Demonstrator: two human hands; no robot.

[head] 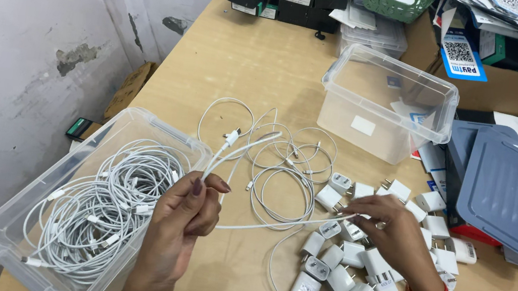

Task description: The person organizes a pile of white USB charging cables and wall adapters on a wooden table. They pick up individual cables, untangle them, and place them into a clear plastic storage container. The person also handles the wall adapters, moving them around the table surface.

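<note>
At the far left a clear bin (11, 225) holds a heap of coiled white cables (98, 211). Just right of it, the left hand (184, 223) pinches a white cable (275, 221), its grip closed on a doubled section whose ends rise toward a plug (232, 137). From that grip the cable's long axis runs rightward, low over the counter (263, 65), to the right hand (395, 235), which seems to close its fingers on the far end, though the contact is partly hidden. White chargers (349, 273) lie scattered beneath it.
</note>
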